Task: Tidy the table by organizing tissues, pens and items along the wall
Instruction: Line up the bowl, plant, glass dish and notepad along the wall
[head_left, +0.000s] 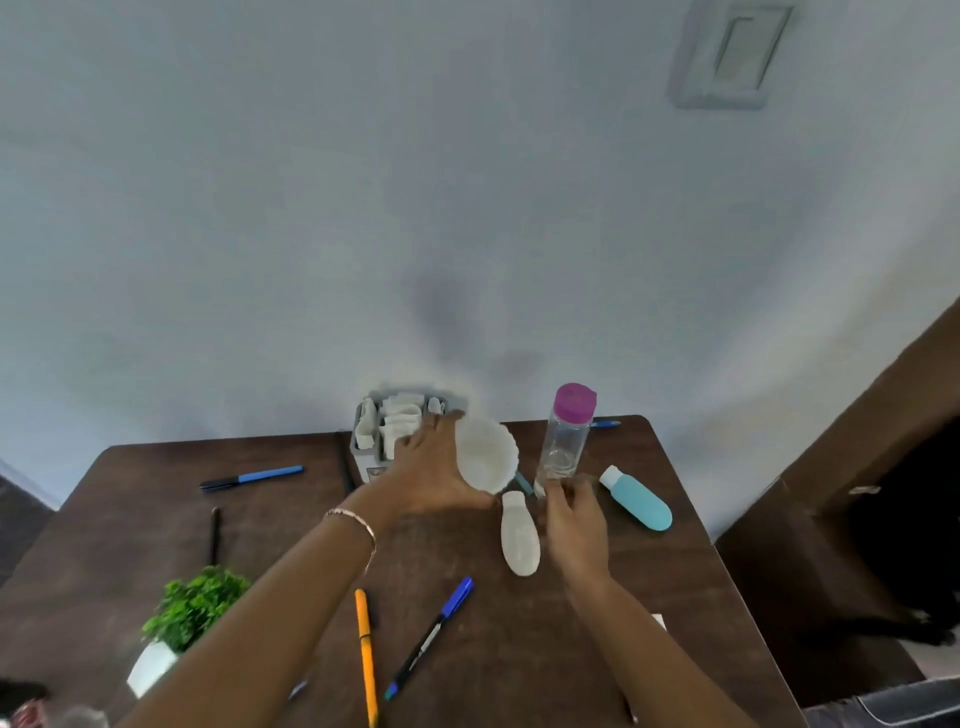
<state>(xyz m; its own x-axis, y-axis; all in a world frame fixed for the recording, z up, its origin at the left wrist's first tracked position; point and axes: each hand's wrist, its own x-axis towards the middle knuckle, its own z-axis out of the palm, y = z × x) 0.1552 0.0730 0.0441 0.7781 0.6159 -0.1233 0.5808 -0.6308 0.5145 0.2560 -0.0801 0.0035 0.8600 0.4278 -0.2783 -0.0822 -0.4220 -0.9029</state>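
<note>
The pale wall (467, 208) fills the upper frame, and the dark bench (234, 519) below it butts against it. At centre, by that far edge, stands a grey tissue holder (363, 460). Just right of it, the left hand (431, 473) wraps a white cup (485, 460). Right again, a clear bottle (563, 441) stands upright. The right hand (574, 514), the nearer one, reaches its base from below; it is blurred and its grip is unclear. An orange pen (366, 654) lies lower down.

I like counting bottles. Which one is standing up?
The clear bottle with the purple cap. It stands upright, while the white bottle and the teal bottle lie on their sides.
</note>
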